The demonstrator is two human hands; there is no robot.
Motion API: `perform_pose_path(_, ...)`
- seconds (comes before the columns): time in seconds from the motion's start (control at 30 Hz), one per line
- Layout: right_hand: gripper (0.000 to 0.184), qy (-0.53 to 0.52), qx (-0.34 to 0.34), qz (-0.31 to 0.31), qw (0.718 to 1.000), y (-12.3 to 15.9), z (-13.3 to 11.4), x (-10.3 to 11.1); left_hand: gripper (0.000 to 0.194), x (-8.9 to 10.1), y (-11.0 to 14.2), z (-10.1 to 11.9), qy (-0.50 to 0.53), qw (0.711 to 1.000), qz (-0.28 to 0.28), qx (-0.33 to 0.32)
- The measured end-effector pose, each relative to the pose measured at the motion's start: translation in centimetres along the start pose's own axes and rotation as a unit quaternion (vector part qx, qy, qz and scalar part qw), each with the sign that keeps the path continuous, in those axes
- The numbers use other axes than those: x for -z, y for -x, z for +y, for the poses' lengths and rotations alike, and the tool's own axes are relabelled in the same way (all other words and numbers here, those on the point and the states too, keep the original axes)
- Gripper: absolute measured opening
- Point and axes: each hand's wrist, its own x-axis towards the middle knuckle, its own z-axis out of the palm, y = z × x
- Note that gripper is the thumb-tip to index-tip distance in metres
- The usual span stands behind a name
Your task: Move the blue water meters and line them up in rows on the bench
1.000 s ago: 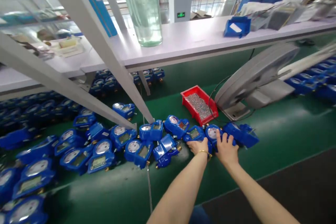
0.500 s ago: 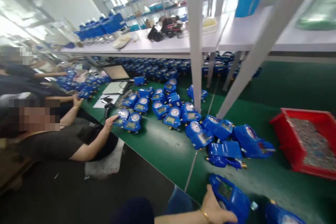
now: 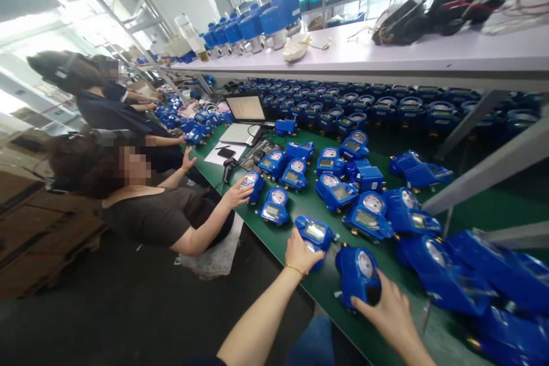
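My left hand (image 3: 301, 253) grips a blue water meter (image 3: 316, 233) by its near end on the green bench top (image 3: 309, 206). A thin gold bracelet sits on that wrist. My right hand (image 3: 388, 304) holds a second blue meter (image 3: 358, 274) with a round white dial, close to the bench's front edge. Both meters rest on the green surface, a hand's width apart. Several more blue meters (image 3: 369, 214) lie just beyond them.
A seated co-worker's hand (image 3: 237, 191) reaches a meter (image 3: 254, 182) to my left; more people sit further along. An open laptop (image 3: 245, 110), papers and a scanner (image 3: 226, 168) lie on the bench. A white shelf (image 3: 386, 57) with slanted supports (image 3: 484, 171) runs overhead.
My view has swung left along the bench, away from the red tray. Both hands have carried their meters leftward and now set them near the front edge.
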Motion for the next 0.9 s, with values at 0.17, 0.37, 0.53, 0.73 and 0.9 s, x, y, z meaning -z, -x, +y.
perform_pose_path(0.17, 0.105, -0.025, -0.040, 0.043, 0.998, -3.3, -8.7, -3.3, 0.099, 3.0, -3.5, -1.0, -0.123, 0.990, 0.034, -0.053)
perform_pose_path(0.37, 0.111, -0.044, -0.047, 0.049, 0.997, -4.0, -12.4, -5.6, 0.096, 8.5, -8.2, -5.2, -0.180, 0.969, 0.169, -0.032)
perform_pose_path(0.53, 0.104, -0.068, -0.025, 0.058, 0.996, -5.8, -15.1, -7.3, 0.108, 9.8, -12.5, -7.7, -0.140, 0.984, 0.108, -0.008)
perform_pose_path(0.73, 0.110, -0.131, -0.024, 0.026, 0.991, -9.1, -19.7, -9.0, 0.097, 13.0, -17.1, -9.3, -0.179, 0.975, 0.131, -0.018)
perform_pose_path(0.9, 0.113, -0.234, 0.011, -0.057, 0.971, -10.1, -19.9, -6.3, 0.073, 15.2, -18.0, -8.9, -0.173, 0.976, 0.129, -0.034)
